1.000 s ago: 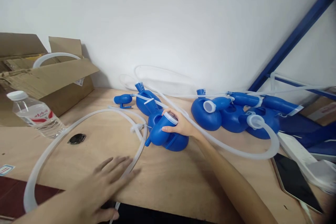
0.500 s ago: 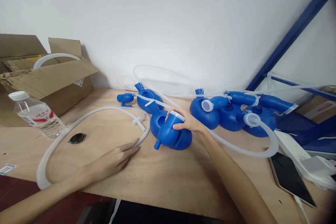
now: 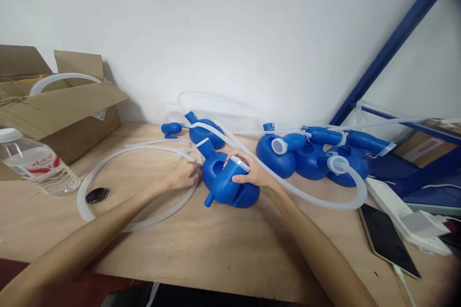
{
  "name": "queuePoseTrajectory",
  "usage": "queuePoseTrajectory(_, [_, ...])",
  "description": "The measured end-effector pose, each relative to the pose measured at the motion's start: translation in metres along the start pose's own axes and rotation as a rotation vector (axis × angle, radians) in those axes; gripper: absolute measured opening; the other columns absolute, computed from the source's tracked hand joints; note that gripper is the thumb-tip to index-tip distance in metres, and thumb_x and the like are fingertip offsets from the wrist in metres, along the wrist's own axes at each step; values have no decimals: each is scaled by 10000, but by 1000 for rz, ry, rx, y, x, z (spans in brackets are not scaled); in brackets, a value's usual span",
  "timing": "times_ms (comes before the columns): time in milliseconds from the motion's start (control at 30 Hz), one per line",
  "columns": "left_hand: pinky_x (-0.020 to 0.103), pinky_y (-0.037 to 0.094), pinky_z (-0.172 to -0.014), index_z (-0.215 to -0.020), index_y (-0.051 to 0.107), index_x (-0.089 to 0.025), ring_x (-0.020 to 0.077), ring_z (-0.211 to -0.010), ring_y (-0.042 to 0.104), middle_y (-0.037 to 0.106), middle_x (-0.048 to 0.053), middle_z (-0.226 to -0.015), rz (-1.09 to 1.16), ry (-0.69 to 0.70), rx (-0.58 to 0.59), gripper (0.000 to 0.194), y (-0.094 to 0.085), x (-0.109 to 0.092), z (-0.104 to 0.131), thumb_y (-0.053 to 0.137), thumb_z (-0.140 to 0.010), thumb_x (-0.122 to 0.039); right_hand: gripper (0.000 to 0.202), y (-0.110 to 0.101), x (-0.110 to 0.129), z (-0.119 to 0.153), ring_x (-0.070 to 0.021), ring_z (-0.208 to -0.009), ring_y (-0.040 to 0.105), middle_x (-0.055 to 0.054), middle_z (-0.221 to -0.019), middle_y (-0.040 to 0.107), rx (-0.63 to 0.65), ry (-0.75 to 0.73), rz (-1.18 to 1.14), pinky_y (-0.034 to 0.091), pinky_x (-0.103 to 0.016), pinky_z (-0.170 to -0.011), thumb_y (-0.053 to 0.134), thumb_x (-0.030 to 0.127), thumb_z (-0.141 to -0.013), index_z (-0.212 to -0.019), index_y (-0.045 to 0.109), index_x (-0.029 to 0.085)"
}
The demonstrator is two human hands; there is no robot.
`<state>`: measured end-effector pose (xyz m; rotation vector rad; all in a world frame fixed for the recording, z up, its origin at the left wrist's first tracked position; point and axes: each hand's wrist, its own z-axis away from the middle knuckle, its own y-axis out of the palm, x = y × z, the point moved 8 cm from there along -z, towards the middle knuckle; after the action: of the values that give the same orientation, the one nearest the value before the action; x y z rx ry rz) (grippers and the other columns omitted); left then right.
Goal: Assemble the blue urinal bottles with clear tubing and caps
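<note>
My right hand is closed round a blue plastic funnel piece with a white rim and a short ribbed nozzle at its lower left. It is held just over a round blue urinal bottle, whose angled neck points up and left; I cannot tell whether they touch. My left hand has its fingers curled down on a clear plastic hose, beside the bottle; the fingertips are partly hidden. A whitish fitting lies just above that hand. The hose loops round on the wooden table.
Behind stand another blue bottle and a small blue funnel piece. Several blue bottles with hoses crowd the right, near a phone and power strip. At left are a water bottle, a black disc and a cardboard box.
My left hand has moved up and right, and its fingers have curled onto the hose. The hose loop has shifted. My right hand still holds the blue funnel piece; the view has turned slightly.
</note>
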<state>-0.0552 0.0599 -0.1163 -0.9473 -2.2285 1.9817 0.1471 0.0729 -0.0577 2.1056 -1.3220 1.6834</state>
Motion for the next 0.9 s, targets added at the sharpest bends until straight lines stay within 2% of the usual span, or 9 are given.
queuePoseTrajectory(100, [409,533,-847,-979,705,-175,288,-907,687,754,123,-982,-18,-102,-113,297,-34,7,-13,450,-939,-321,580,-2,-1,-1,-257,-984,666,-54,-1079,696,20,6,-16,530,-395,-892,902,505,-663,-1093,647,210])
queuePoseTrajectory(200, [383,491,-778,-873,646,-181,278,-835,654,716,113,-872,-37,-208,-262,371,-67,9,-20,444,-976,-475,586,-3,-4,0,-258,-976,677,-61,-1074,703,53,31,-47,542,-400,-883,904,503,-663,-1094,646,201])
queuePoseTrajectory(300, [355,467,-793,-843,601,-193,263,-879,629,698,99,-905,-2,-149,-364,379,-86,-5,-21,563,-911,-564,615,-4,-6,2,-265,-977,691,-67,-1068,714,85,48,-128,555,-411,-879,904,538,-647,-1095,647,204])
queuePoseTrajectory(400, [309,431,-730,-771,572,-194,196,-785,579,659,43,-821,145,-1,-244,378,-79,-23,-22,568,-921,-540,637,-3,-6,5,-265,-940,706,-73,-1014,730,131,45,-286,568,-416,-852,913,549,-628,-1088,644,200])
queuePoseTrajectory(500, [267,322,-585,-600,393,-196,118,-601,407,430,-30,-593,292,-11,-174,520,-70,-24,-22,636,-892,-551,635,2,-3,6,-256,-896,712,-79,-972,736,199,33,-409,579,-400,-803,914,541,-625,-1078,643,187])
queuePoseTrajectory(600, [260,253,-537,-567,239,-202,87,-553,285,267,-50,-558,407,-9,-160,629,-64,-25,-25,657,-886,-547,630,6,-1,6,-243,-889,708,-87,-998,727,228,37,-397,586,-372,-770,919,529,-621,-1072,650,181])
queuePoseTrajectory(767, [270,234,-500,-536,306,-201,87,-523,282,300,-37,-548,550,-57,-70,615,-58,-19,-30,611,-902,-590,631,8,-2,8,-228,-862,708,-79,-986,721,274,-1,-397,588,-351,-746,921,518,-615,-1075,655,178])
queuePoseTrajectory(833, [277,242,-488,-541,316,-211,92,-503,276,297,-37,-535,637,-98,-11,615,-60,-9,-27,594,-894,-632,641,9,-4,10,-238,-873,713,-84,-986,727,301,-23,-428,590,-360,-755,922,499,-615,-1099,654,176])
queuePoseTrajectory(900, [281,260,-480,-545,349,-216,100,-484,294,326,-32,-516,613,-142,96,601,-62,5,-22,604,-880,-644,643,8,-7,10,-245,-881,717,-88,-986,732,292,-31,-443,591,-366,-760,924,480,-614,-1113,658,175])
